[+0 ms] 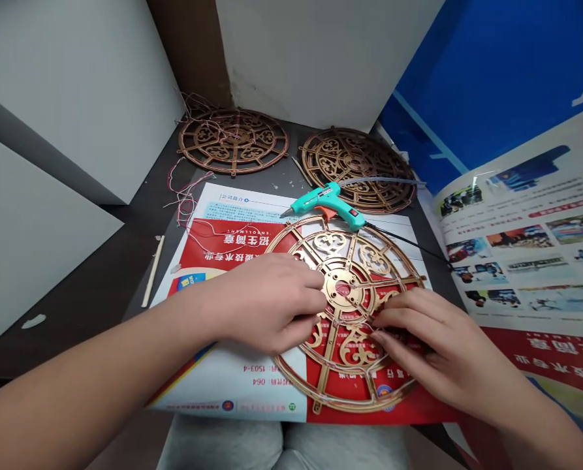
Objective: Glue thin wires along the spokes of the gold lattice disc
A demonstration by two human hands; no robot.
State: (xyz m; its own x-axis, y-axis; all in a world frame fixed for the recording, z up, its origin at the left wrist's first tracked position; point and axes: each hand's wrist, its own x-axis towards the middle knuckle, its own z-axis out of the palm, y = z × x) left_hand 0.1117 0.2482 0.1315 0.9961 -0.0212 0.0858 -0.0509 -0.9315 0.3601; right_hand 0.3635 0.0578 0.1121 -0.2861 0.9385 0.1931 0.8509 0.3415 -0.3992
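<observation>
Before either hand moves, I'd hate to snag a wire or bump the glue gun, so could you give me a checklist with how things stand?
1. Left hand's grip: cannot tell; its fingers are curled near the middle of the nearest disc, tips hidden.
2. Right hand position: ok, at that disc's right side.
3. Glue gun clear of the disc: not ok; its handle overlaps the far rim in this view.
4. Glue gun cool: cannot tell.
5. Loose wires tidy: not ok, tangled at the far left.
6. Pale stick at left clear of both hands: ok, lying apart.
</observation>
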